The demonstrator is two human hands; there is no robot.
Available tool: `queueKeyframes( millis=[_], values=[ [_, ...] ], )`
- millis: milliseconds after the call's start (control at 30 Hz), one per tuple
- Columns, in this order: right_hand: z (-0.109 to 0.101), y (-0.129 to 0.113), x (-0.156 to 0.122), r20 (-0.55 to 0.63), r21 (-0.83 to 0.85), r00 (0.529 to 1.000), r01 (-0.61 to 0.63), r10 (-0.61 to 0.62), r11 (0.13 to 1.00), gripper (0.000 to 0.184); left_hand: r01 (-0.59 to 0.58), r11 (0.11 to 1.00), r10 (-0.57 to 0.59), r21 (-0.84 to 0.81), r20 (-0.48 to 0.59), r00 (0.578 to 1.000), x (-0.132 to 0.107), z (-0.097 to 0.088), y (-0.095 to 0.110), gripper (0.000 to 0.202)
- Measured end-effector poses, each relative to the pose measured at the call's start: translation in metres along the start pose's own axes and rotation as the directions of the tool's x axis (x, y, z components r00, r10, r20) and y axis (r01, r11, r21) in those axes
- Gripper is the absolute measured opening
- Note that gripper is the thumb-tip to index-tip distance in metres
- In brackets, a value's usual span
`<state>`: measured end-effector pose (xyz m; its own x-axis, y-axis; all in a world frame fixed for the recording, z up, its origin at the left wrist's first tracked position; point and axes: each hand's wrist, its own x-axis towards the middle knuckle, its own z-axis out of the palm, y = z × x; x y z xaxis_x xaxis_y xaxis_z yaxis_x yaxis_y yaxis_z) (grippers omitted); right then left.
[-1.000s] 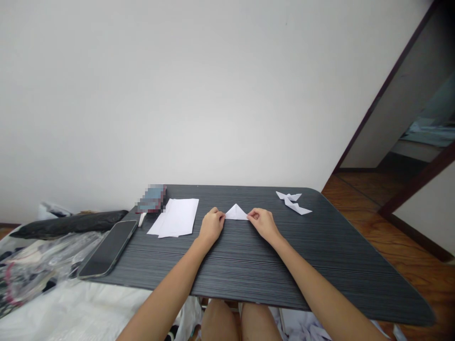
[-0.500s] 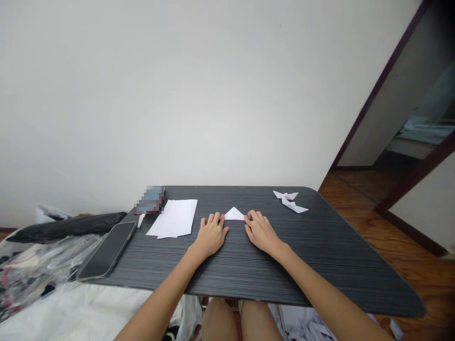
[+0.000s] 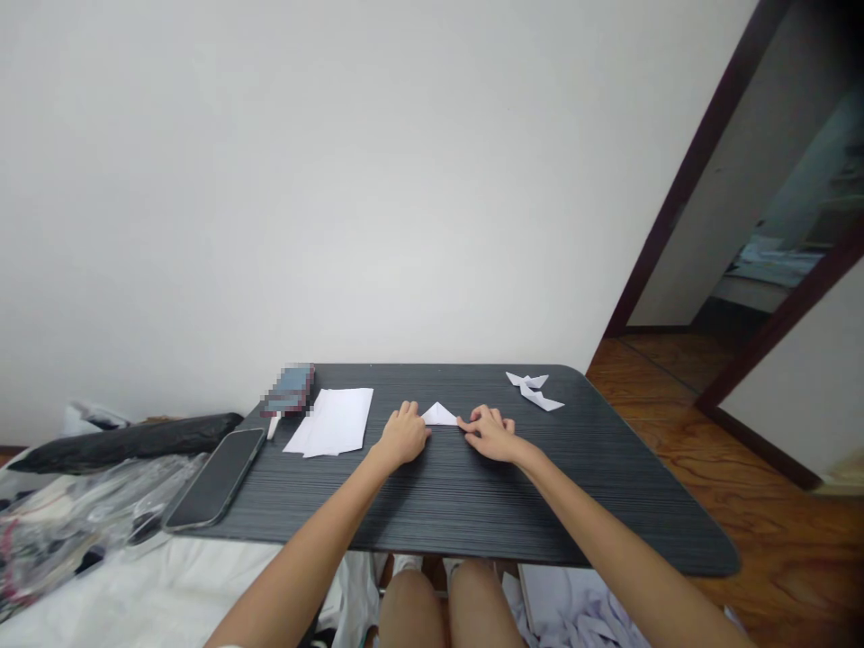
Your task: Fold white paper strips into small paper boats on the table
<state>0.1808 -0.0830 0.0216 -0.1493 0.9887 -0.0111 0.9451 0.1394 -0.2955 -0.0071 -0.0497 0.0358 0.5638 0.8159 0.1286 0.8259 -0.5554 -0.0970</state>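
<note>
A small white paper triangle (image 3: 439,415) lies folded on the dark striped table (image 3: 472,490). My left hand (image 3: 403,436) rests on the table at the triangle's left corner, fingers curled and pressing its edge. My right hand (image 3: 490,432) sits at the right corner, fingers bent, the forefinger tip on the paper's lower edge. Both hands touch the paper and neither lifts it.
White paper sheets (image 3: 332,421) lie left of my hands, with a blurred small box (image 3: 289,390) behind them. A phone (image 3: 218,477) lies at the table's left edge. Two folded paper shapes (image 3: 535,391) sit at the far right. A doorway (image 3: 762,270) opens on the right.
The view has tipped, so the table sits lower and smaller. My hands have drawn closer around the triangle; my right fingers curled in along its lower edge.
</note>
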Motion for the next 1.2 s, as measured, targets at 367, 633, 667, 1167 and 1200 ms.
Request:
queueKeyframes(
  millis=[367, 633, 667, 1167, 1200],
  values=[
    [0.0, -0.011, -0.028, -0.14, -0.119, 0.99, 0.015, -0.032, 0.993, 0.041, 0.15, 0.982, -0.14, -0.113, 0.098, 0.985, -0.036, 0.008, -0.017, 0.038],
    [0.016, -0.007, -0.012, -0.357, 0.133, 0.931, -0.036, 0.082, 0.99, 0.032, -0.039, 0.976, 0.019, -0.215, -0.093, 0.996, 0.007, -0.01, -0.013, 0.055],
    [0.016, -0.006, -0.009, -0.375, 0.168, 0.922, -0.036, 0.098, 0.985, 0.03, -0.065, 0.966, 0.05, -0.249, -0.068, 0.996, 0.014, -0.009, -0.013, 0.057],
    [0.016, -0.026, 0.048, -0.211, 0.76, 0.964, 0.056, 0.163, 0.647, 0.039, -0.048, 0.77, -0.161, -0.636, -0.266, 0.95, 0.05, 0.018, -0.008, 0.034],
    [0.012, -0.026, 0.051, -0.178, 0.845, 0.971, 0.065, 0.163, 0.53, 0.036, -0.045, 0.743, -0.186, -0.667, -0.271, 0.944, 0.051, 0.017, -0.006, 0.034]
  ],
)
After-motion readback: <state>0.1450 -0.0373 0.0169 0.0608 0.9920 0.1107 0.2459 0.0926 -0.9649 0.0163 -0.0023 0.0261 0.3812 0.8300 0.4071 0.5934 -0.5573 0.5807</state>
